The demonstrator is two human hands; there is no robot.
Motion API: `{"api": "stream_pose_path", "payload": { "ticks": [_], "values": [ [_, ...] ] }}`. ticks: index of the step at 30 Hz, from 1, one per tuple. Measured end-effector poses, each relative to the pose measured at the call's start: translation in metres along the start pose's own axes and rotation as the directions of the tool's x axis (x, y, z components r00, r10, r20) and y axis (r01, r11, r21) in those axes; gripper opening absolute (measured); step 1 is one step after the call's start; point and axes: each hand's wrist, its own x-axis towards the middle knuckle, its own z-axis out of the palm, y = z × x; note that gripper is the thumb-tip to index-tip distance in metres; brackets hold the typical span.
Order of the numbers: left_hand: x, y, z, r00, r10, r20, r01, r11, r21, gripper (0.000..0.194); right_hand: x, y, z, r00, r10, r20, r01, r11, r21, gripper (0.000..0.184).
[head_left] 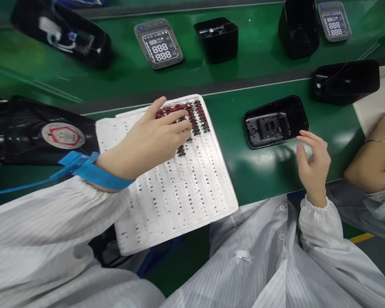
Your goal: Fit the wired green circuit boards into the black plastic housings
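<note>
We have our left hand (pixel 157 137) over the far part of a white tray (pixel 211 184), its fingers spread and bent down among red and black wires (pixel 199 115). We cannot tell whether those fingertips pinch a wire, since the hand itself hides part of the bunch. Some wires lie in rows just to the right of the fingers, while the tray's rows of small dark holes run nearer to us, below the hand. The tray rests on the green worktop (pixel 259 175) and reaches out past its near edge. Around our left wrist sits a blue strap (pixel 105 173), its cord trailing off to the left

Our right hand (pixel 314 162) holds nothing, thumb and fingers apart. Its fingertips are at the near right corner of a black case (pixel 271 126), which lies open side up, beyond and to the left of that hand (whether they touch the rim, we cannot say). Farther beyond the right hand and rightward is a second case (pixel 346 81). A grey display (pixel 160 45) lies beyond our left hand. To the right of our right hand, we see a co-worker's arm (pixel 372 158) with a thin bracelet (pixel 379 141)
</note>
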Motion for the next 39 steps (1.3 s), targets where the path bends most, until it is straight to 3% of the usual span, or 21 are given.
{"api": "stream_pose_path", "payload": {
  "ticks": [5,9,12,15,19,21,23,28,32,35,39],
  "values": [
    [-0.004,-0.002,0.002,0.999,-0.031,-0.012,0.03,0.998,-0.06,0.039,0.0,-0.018,-0.001,0.999,-0.012,0.049,0.009,0.998,0.06,0.023],
    [-0.004,0.007,-0.015,0.983,-0.112,-0.148,0.093,0.987,-0.13,0.031,-0.002,-0.037,0.002,0.994,0.007,0.108,-0.019,0.994,0.107,0.024],
    [0.001,0.025,-0.03,0.964,-0.147,-0.221,0.07,0.944,-0.323,0.02,-0.006,-0.057,0.01,0.978,-0.092,0.185,0.038,0.961,0.274,0.023],
    [0.013,0.054,-0.033,0.944,-0.162,-0.286,0.016,0.891,-0.454,0.017,-0.011,-0.075,0.021,0.929,-0.223,0.295,0.042,0.856,0.516,0.026],
    [0.028,0.091,-0.023,0.886,-0.148,-0.439,-0.051,0.911,-0.41,0.022,-0.016,-0.085,0.034,0.829,-0.215,0.517,-0.307,0.598,0.741,0.043],
    [0.032,0.106,-0.021,0.862,-0.042,-0.506,-0.127,0.947,-0.294,0.027,-0.018,-0.085,0.038,0.785,-0.164,0.598,-0.469,0.474,0.745,0.051],
    [0.034,0.118,-0.024,0.838,0.069,-0.542,-0.177,0.973,-0.151,0.03,-0.02,-0.083,0.04,0.768,-0.102,0.632,-0.553,0.391,0.735,0.052],
    [0.041,0.137,-0.032,0.851,0.145,-0.506,-0.074,0.985,0.156,0.022,-0.021,-0.075,0.041,0.769,0.139,0.624,-0.639,0.219,0.738,0.048],
    [0.05,0.148,-0.025,0.866,0.119,-0.486,0.018,0.964,0.267,0.017,-0.012,-0.069,0.036,0.755,0.218,0.619,-0.655,0.194,0.731,0.047],
    [0.054,0.155,-0.015,0.879,0.167,-0.447,-0.066,0.97,0.232,0.02,-0.002,-0.063,0.032,0.771,0.281,0.571,-0.632,0.232,0.739,0.045],
    [0.057,0.152,-0.006,0.889,0.157,-0.431,-0.183,0.983,-0.019,0.026,0.013,-0.045,0.024,0.855,0.327,0.402,-0.501,0.322,0.803,0.041]
  ]
}}
